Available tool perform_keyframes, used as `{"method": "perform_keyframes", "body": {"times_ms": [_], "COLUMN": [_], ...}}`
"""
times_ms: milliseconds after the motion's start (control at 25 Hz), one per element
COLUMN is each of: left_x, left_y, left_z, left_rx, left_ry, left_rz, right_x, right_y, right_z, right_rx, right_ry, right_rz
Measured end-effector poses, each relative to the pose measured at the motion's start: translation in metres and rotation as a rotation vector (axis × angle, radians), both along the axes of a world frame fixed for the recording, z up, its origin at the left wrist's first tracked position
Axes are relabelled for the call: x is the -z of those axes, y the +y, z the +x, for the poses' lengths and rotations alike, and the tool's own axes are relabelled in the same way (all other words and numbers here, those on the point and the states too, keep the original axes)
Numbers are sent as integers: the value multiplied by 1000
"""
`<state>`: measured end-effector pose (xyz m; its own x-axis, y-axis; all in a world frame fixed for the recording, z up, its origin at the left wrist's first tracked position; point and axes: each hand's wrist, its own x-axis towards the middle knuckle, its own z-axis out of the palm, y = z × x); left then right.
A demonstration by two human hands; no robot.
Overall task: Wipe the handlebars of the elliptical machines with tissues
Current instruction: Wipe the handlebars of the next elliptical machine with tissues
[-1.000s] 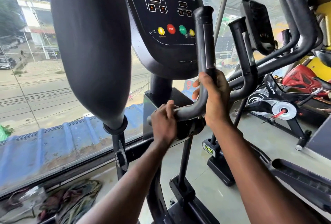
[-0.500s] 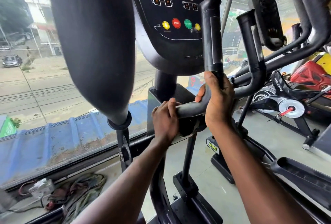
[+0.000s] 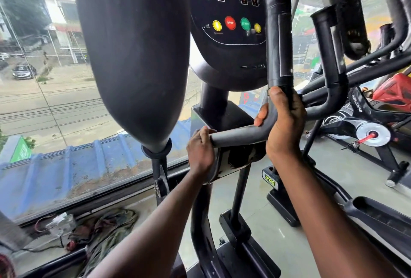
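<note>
A black L-shaped handlebar [image 3: 277, 39] of the elliptical rises beside the console [image 3: 229, 17], then bends left into a grey horizontal stretch [image 3: 235, 136]. My right hand [image 3: 283, 122] grips the bend, thumb on the left side, fingers curled round the back. My left hand [image 3: 200, 151] grips the inner end of the horizontal stretch, close to the column. No tissue shows in either hand; the palms are hidden. A large black padded swing handle [image 3: 131, 55] fills the upper left foreground.
A second elliptical's handlebar [image 3: 329, 59] and console [image 3: 347, 17] stand just right. Exercise bikes [image 3: 367, 133] sit at the far right on the grey floor. A foot pedal [image 3: 382, 217] lies lower right. Cloths and cables [image 3: 104, 226] lie under the window.
My left hand slid left along the horizontal stretch, baring more of the grey bar. My right hand shifted slightly up the bend. The view moved closer and lower.
</note>
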<state>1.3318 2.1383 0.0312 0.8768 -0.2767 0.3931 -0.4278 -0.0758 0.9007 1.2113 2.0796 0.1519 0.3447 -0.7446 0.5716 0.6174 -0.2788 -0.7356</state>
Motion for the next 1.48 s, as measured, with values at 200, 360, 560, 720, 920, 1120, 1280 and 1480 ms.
{"method": "perform_keyframes", "body": {"times_ms": [200, 360, 560, 720, 920, 1120, 1280, 1480], "left_x": [-36, 2, 12, 21, 22, 9, -35, -96], "left_y": [-16, -2, -7, -15, -17, -13, -12, -23], "left_z": [-60, -2, 19, -1, 26, 1, -55, -117], "left_rx": [63, 40, 89, 35, 151, 13, 28, 142], "left_ry": [-360, -192, 295, 248, 813, 366, -48, -62], "left_rz": [-179, -60, -122, -268, -443, -264, -196, -301], "right_x": [0, 0, -1, 2, -1, -3, -2, -6], "right_y": [0, 0, 0, -2, -1, 1, -4, -12], "right_z": [1, 0, -2, 0, -2, -5, -3, -17], "right_rx": [-18, -16, -6, -6, 1, 12, 2, 15], "right_ry": [-8, -18, -10, -7, -3, 1, 40, 332], "right_rz": [18, -13, -13, -30, -61, -75, -56, -92]}}
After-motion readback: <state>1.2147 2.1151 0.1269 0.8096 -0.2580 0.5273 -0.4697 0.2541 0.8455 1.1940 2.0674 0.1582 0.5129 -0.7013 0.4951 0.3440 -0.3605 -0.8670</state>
